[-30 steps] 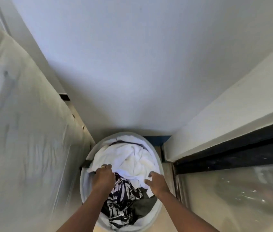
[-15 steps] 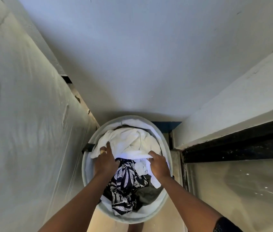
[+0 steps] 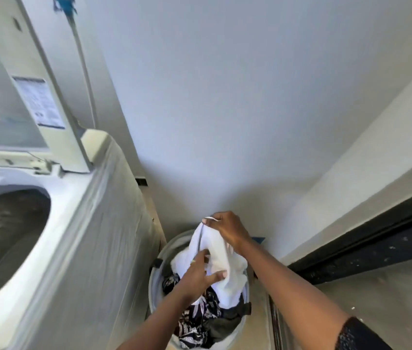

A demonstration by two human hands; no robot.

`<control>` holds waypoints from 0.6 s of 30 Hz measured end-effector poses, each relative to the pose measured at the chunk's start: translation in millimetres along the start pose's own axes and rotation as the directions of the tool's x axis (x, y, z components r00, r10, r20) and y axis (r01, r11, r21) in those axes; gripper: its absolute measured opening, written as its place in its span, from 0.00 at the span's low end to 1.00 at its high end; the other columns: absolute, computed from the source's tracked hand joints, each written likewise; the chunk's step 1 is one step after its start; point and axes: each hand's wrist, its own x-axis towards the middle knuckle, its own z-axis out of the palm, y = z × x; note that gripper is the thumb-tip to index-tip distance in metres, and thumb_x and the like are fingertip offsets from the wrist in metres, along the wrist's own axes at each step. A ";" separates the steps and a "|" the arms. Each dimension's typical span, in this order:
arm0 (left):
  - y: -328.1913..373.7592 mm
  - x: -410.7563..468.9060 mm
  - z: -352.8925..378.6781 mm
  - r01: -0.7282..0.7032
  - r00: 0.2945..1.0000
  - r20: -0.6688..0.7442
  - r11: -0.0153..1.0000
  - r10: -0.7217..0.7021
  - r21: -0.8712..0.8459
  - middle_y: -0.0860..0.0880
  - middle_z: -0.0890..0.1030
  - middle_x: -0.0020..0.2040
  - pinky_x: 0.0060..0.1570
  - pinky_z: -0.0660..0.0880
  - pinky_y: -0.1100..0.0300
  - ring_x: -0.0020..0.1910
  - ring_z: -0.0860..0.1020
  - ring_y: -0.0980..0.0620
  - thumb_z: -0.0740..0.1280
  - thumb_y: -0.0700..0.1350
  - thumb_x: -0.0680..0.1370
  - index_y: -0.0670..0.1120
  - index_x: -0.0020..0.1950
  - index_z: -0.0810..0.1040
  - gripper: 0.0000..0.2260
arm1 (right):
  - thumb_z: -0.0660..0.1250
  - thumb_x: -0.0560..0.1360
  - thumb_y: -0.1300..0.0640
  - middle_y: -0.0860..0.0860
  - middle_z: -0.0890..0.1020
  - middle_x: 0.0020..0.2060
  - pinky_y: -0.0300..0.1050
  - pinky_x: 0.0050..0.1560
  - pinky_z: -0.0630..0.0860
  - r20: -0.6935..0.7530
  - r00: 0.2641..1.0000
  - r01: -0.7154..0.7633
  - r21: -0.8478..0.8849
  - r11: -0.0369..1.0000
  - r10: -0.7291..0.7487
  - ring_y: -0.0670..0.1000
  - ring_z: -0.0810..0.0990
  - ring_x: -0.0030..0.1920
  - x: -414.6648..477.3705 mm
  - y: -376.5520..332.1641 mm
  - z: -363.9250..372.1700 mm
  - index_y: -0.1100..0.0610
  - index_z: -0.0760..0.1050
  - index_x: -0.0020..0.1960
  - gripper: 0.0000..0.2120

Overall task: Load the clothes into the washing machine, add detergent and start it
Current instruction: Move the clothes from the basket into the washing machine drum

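To the left of the laundry basket (image 3: 174,242) stood the top-loading washing machine (image 3: 94,236), its side wrapped in clear plastic film and almost touching the basket's rim. Its lid (image 3: 35,97) was raised upright, with a printed label (image 3: 39,102) on the underside, and the drum (image 3: 5,236) lay open; I could not make out anything inside it. A pale hose (image 3: 83,72) ran up the wall behind the machine, further back than the basket. The basket itself sat on the floor in the corner, full of clothes. The left hand (image 3: 197,274) reached into it from the near side, its fingers and thumb closed on a fold of a white cloth (image 3: 215,251) just above the pile. The right hand (image 3: 227,228) was higher, over the far rim, pinching the top corner of the same cloth so that it hung stretched between the two hands, half lifted out of the basket. Beneath it in the basket lay a black-and-white patterned garment (image 3: 199,314), and beside that a dark garment (image 3: 225,324) against the right wall. A dark sleeve (image 3: 358,334) covered the right arm above the bare forearm. To the right of the basket a black ledge (image 3: 376,238) ran along the foot of the side wall.
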 end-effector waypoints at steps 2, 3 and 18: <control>28.8 -10.6 -12.8 0.020 1.000 0.000 0.998 -0.020 -0.055 0.56 0.74 0.57 0.49 0.74 0.62 0.54 0.77 0.53 0.72 0.58 0.69 0.52 0.66 0.64 0.30 | 0.67 0.75 0.52 0.54 0.65 0.27 0.44 0.33 0.59 0.004 1.000 -0.003 -0.004 1.000 0.003 0.49 0.63 0.30 -7.4 -30.4 -19.5 0.57 0.66 0.28 0.20; 40.3 -13.1 -19.0 0.002 1.000 -0.017 0.998 -0.003 -0.059 0.56 0.79 0.49 0.44 0.75 0.63 0.45 0.80 0.56 0.72 0.56 0.69 0.51 0.60 0.70 0.23 | 0.67 0.75 0.52 0.52 0.62 0.26 0.44 0.32 0.57 0.004 1.000 -0.008 -0.021 1.000 0.008 0.49 0.61 0.29 -10.5 -41.7 -26.8 0.56 0.62 0.27 0.22; 225.5 -79.0 -102.1 -0.333 0.811 -0.584 0.852 0.040 -0.404 0.43 0.72 0.25 0.38 0.74 0.51 0.28 0.72 0.46 0.62 0.47 0.79 0.40 0.26 0.73 0.22 | 0.74 0.68 0.54 0.44 0.71 0.66 0.46 0.65 0.73 0.335 0.925 0.084 0.283 0.955 -0.181 0.47 0.71 0.66 -105.3 -135.3 -95.6 0.43 0.54 0.71 0.40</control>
